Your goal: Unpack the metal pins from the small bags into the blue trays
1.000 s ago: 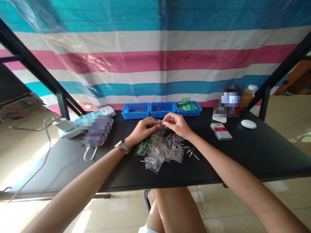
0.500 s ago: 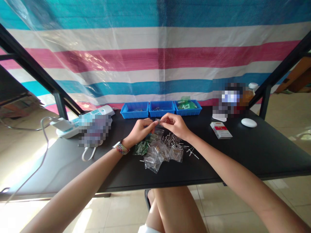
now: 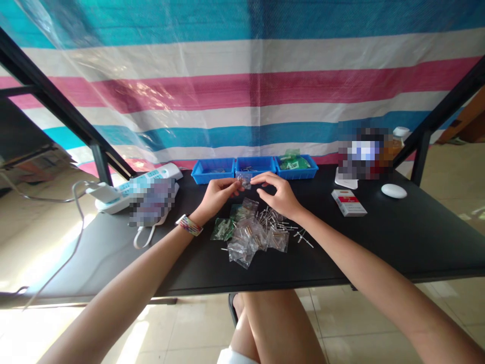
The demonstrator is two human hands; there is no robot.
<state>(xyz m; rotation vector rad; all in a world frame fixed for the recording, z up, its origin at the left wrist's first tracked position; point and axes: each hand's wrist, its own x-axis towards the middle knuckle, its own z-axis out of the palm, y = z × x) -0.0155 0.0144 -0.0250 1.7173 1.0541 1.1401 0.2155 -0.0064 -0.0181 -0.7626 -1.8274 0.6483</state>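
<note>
Between thumb and fingers, my left hand (image 3: 219,196) pinches a small clear plastic bag (image 3: 245,180); its contents are too small to make out. My right hand (image 3: 279,194) is at the bag's right edge, thumb and fingers apart. Below the hands lies a pile of clear plastic bags (image 3: 248,235), some with brass-coloured pieces inside. Green-tinted bags (image 3: 223,229) with pale pieces lie at its left. Loose rivet-like metal pins (image 3: 275,220) spread out at the pile's right side.
Three blue bins (image 3: 254,165) stand behind my hands; the right one holds a green bag (image 3: 294,162). At left are a power strip (image 3: 151,177) and cables. A cigarette box (image 3: 348,203) and a white oval object (image 3: 394,191) lie at right.
My right hand's fingers have parted from the small bag, which stays in my left hand. Both hands are slightly farther from the pile, and more of the bag shows.
</note>
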